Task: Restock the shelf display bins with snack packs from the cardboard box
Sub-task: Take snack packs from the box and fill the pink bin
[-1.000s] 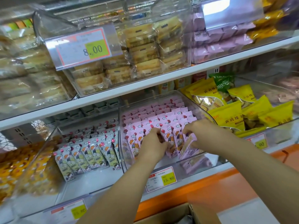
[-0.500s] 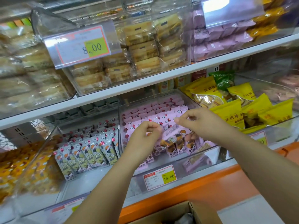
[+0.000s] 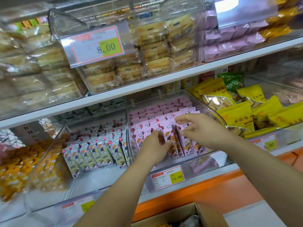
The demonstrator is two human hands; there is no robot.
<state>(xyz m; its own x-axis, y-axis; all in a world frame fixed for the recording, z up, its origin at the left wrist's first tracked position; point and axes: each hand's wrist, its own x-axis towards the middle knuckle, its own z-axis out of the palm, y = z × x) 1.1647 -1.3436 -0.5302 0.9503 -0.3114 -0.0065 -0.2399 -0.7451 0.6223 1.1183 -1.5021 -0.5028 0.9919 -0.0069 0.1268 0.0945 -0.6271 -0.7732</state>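
Observation:
Rows of pink snack packs (image 3: pixel 165 118) stand upright in a clear display bin (image 3: pixel 128 128) on the lower shelf. My left hand (image 3: pixel 152 146) reaches into the front row, and its curled fingers and thumb pinch a front pink pack (image 3: pixel 169 136). Just to the right, my right hand (image 3: pixel 201 128) hovers over the same row with fingers spread and loose, holding nothing. The open cardboard box (image 3: pixel 205 215) shows at the bottom edge below my arms; its contents are mostly out of view.
A neighbouring bin to the left holds green-white snack packs (image 3: pixel 98 149). Yellow bags (image 3: pixel 237 115) fill the bin to the right. Clear bins of wrapped cakes (image 3: pixel 154 48) sit on the upper shelf. A price tag (image 3: pixel 168 177) hangs on the pink bin's front.
Both hands have dropped from lifting packs above the bin back toward the front row. The right hand has let go and spread its fingers; the packs stand upright again.

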